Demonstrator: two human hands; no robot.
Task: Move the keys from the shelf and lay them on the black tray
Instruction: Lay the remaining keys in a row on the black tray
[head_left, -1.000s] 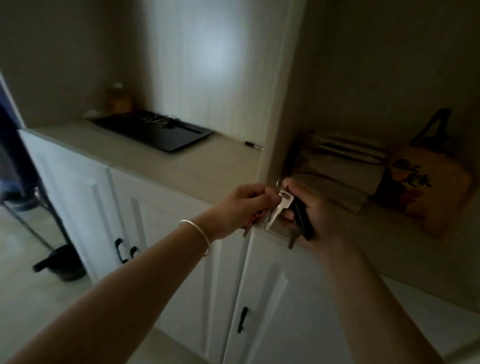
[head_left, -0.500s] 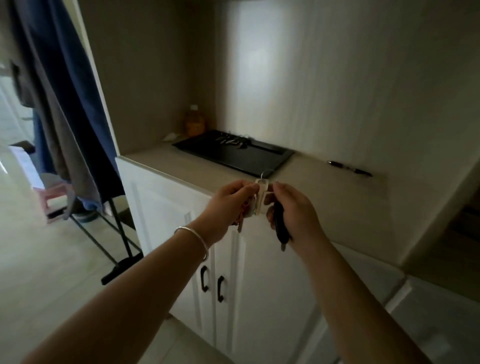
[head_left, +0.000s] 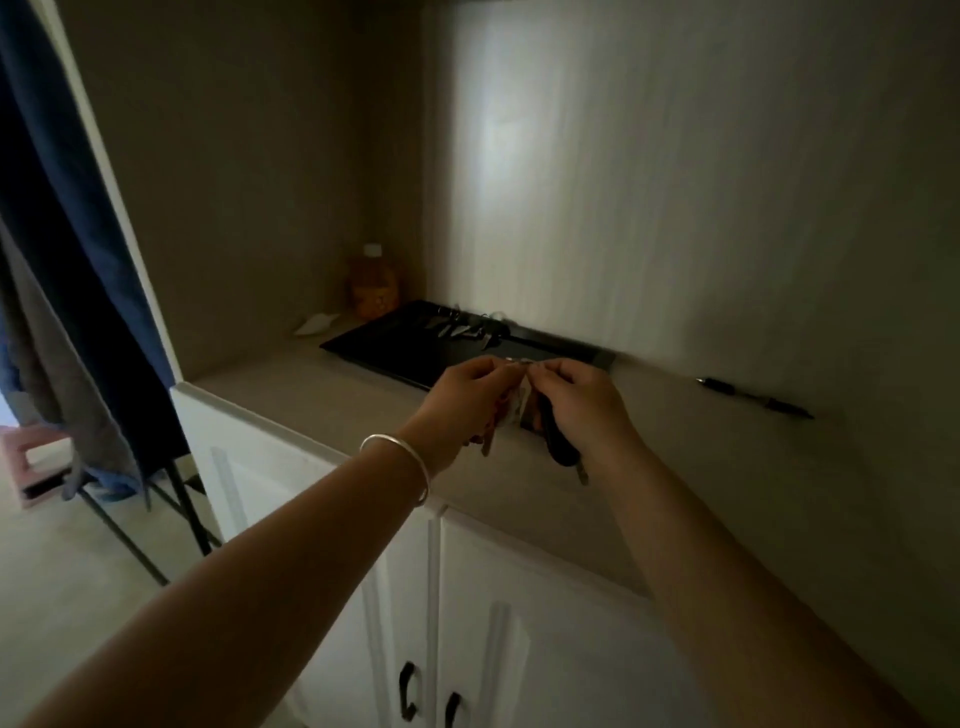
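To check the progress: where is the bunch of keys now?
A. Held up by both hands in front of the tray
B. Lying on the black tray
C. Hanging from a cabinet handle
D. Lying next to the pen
A: the left hand and right hand pinch the keys above the counter, short of the tray.

Dim, soft glare on wall, wide-angle edge distortion.

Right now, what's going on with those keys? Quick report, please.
Left hand and right hand both pinch the keys, held above the counter. Black tray just ahead; other keys already lie on it. Path looks clear.
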